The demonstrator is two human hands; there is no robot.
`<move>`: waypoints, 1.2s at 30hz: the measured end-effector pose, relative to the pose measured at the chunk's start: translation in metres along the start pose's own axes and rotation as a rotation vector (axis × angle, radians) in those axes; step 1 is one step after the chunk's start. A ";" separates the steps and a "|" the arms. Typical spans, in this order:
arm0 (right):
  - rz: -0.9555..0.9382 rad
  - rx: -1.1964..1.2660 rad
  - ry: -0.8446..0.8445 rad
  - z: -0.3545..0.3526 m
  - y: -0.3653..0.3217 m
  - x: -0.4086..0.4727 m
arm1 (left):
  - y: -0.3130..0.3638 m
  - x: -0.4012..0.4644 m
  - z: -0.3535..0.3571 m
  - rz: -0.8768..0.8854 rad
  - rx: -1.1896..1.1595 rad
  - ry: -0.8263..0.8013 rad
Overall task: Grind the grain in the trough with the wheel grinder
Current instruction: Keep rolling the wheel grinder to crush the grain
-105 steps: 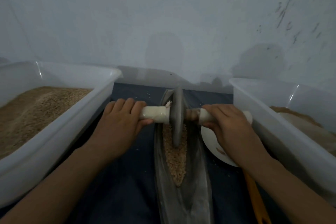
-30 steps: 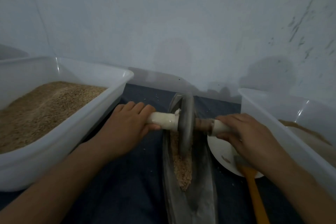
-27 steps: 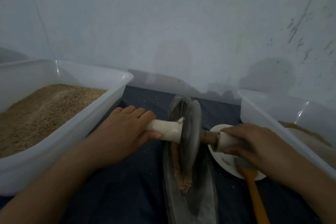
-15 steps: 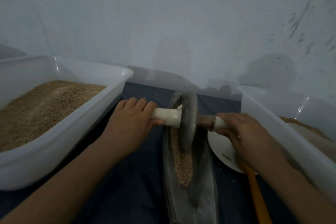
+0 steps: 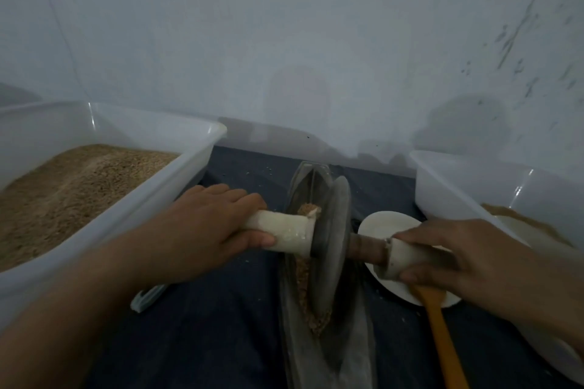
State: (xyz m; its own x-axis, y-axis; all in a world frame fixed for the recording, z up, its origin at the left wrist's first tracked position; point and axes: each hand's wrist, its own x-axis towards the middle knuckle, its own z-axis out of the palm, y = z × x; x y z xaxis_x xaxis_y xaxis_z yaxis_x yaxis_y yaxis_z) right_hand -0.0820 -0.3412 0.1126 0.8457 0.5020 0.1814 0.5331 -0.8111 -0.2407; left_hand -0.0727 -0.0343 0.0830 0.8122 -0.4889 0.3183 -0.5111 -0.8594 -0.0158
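Grain (image 5: pixel 305 278), tan and coarse, is lying in a thin strip along the bottom of the long, narrow grey metal trough (image 5: pixel 354 354), which is sitting on a dark blue cloth (image 5: pixel 221 325) between two white plastic tubs. The grey disc-shaped wheel grinder (image 5: pixel 331 240) is standing on edge inside the trough, leaning slightly to the left, with a small clump of grain showing just beyond it. The left hand (image 5: pixel 205 227) is wrapping closed around the cream-coloured left handle (image 5: pixel 284 232), fingers over the top and thumb underneath. The right hand (image 5: pixel 474 259) is clamping the right handle (image 5: pixel 407 257) (a bare brown stretch of axle is showing between that handle and the wheel). The left tub (image 5: pixel 177 180) is holding a heap of brown grain; the right tub (image 5: pixel 448 186) is holding a paler, finer material. A white round plate (image 5: pixel 388 224) is lying beside the trough under the right hand, with an orange wooden spatula (image 5: pixel 442 335) resting on its near edge.
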 end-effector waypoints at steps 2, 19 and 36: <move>0.023 0.000 0.010 0.003 0.000 0.001 | 0.000 0.000 0.001 -0.008 0.000 0.015; 0.073 -0.172 0.134 0.022 0.008 0.024 | 0.002 0.012 0.019 -0.098 0.110 0.187; 0.094 -0.207 0.390 0.046 0.010 0.042 | 0.001 0.029 0.041 -0.264 0.187 0.196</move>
State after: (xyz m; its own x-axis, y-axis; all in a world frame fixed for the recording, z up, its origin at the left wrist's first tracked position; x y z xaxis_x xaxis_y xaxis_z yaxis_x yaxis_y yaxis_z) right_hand -0.0399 -0.3145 0.0736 0.7960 0.3048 0.5229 0.4043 -0.9107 -0.0847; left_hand -0.0379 -0.0551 0.0537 0.8306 -0.2250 0.5094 -0.2167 -0.9732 -0.0766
